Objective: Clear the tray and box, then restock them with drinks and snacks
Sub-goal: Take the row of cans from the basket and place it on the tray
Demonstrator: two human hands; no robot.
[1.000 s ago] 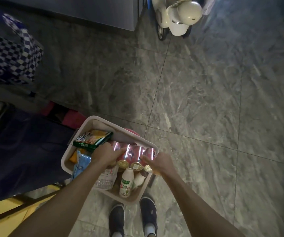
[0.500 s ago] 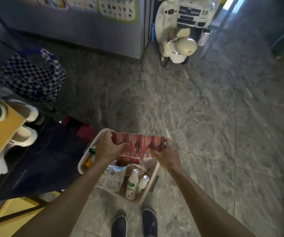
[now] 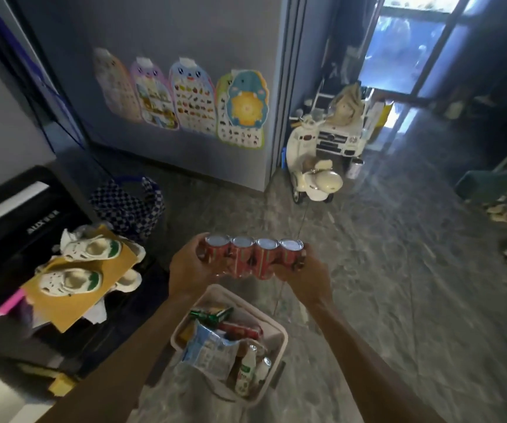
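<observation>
A shrink-wrapped row of several red drink cans (image 3: pixel 253 258) with silver tops is held up in front of me, above the floor. My left hand (image 3: pixel 189 270) grips its left end and my right hand (image 3: pixel 302 274) grips its right end. Below them on the floor stands a beige box (image 3: pixel 272 323). It holds a green snack pack (image 3: pixel 211 314), a blue-and-white snack bag (image 3: pixel 208 354), a red carton (image 3: pixel 240 331) and two small white drink bottles (image 3: pixel 247 374).
A black cabinet (image 3: pixel 17 227) at the left carries a yellow board (image 3: pixel 72 297) with white-and-green shoes. A checkered bag (image 3: pixel 128 206) stands behind it. A cream toy scooter (image 3: pixel 311 175) and toy car (image 3: pixel 340 138) sit by the grey wall's corner. Slippers (image 3: pixel 502 213) lie at the right.
Both hands have lifted the row of cans out of the box and raised it well above. My view has tilted up from the floor toward the wall and doorway.
</observation>
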